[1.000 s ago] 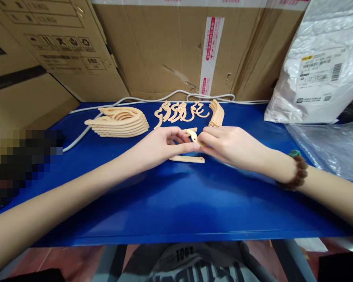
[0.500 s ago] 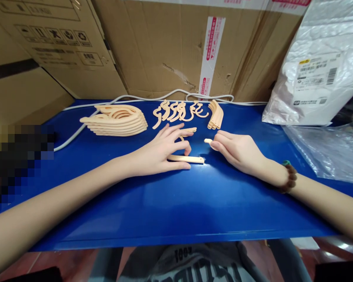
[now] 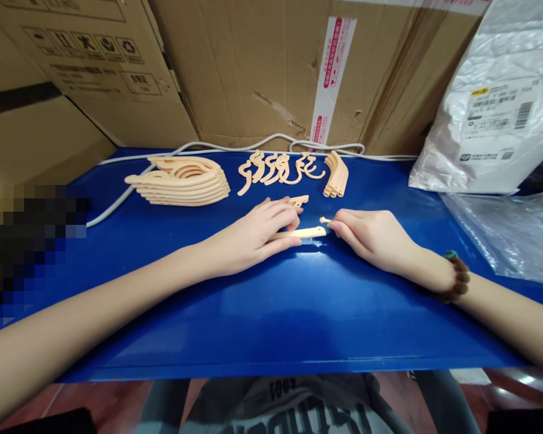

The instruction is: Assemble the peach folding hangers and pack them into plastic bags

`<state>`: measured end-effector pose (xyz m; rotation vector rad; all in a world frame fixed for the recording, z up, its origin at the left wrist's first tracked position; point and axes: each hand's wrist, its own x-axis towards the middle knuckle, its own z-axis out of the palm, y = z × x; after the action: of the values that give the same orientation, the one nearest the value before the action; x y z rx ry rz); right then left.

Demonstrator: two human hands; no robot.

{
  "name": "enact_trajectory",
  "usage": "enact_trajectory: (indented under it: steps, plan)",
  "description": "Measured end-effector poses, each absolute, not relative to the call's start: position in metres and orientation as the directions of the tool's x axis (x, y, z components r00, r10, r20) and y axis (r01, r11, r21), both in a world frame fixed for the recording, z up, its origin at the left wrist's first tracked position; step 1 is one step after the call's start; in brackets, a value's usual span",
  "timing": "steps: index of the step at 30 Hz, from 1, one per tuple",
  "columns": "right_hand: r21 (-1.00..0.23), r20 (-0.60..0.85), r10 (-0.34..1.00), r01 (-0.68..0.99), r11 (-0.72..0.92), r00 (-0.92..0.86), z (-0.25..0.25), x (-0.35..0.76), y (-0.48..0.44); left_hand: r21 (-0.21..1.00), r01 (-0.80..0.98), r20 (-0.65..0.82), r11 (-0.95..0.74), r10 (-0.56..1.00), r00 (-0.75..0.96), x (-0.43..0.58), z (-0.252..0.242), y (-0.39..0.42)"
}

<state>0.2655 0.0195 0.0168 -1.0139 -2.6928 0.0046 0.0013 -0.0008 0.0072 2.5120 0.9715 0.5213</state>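
Note:
My left hand [image 3: 259, 237] is closed round a pale beige flat piece [image 3: 311, 232], with thumb and curled fingers on it. The piece's rounded end, with a small hole, sticks out to the right; the rest lies under the hand. Beyond the fingertips shows another beige end [image 3: 303, 201]; whether it belongs to the same piece is hidden. My right hand [image 3: 373, 236] pinches a small beige piece [image 3: 324, 219] with a knobbed tip, close to the holed end but apart from it. Its other end is covered by my fingers.
Behind my hands lie a stack of curved beige pieces [image 3: 181, 187], several S-shaped pieces [image 3: 271, 169] and a bundle of curved bars [image 3: 336, 175]. A white cable [image 3: 226, 146] runs along the cardboard box [image 3: 253, 66]. A white plastic package [image 3: 475, 138] stands right on the blue table [image 3: 271, 319].
My left fingers have closed in on the flat piece, which has shifted slightly right and away from me. The small piece in my right hand now shows its knobbed tip, nearer the holed end.

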Motion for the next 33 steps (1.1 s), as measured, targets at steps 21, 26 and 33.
enact_trajectory:
  steps: [21, 26, 33]
  plan:
    - [-0.331, 0.171, 0.735, 0.664, 0.671, -0.657, 0.023, 0.264, 0.016, 0.511, 0.531, 0.289, -0.676, 0.717, 0.635, 0.008, 0.001, -0.003]
    - [-0.321, 0.174, 0.687, 0.618, 0.717, -0.706, 0.022, 0.264, 0.017, 0.510, 0.543, 0.281, -0.668, 0.726, 0.628, 0.008, 0.000, -0.004]
    - [-0.192, 0.200, 0.647, 0.618, 0.762, -0.736, 0.018, 0.265, 0.017, 0.448, 0.593, 0.240, -0.669, 0.729, 0.641, 0.006, -0.004, -0.003]
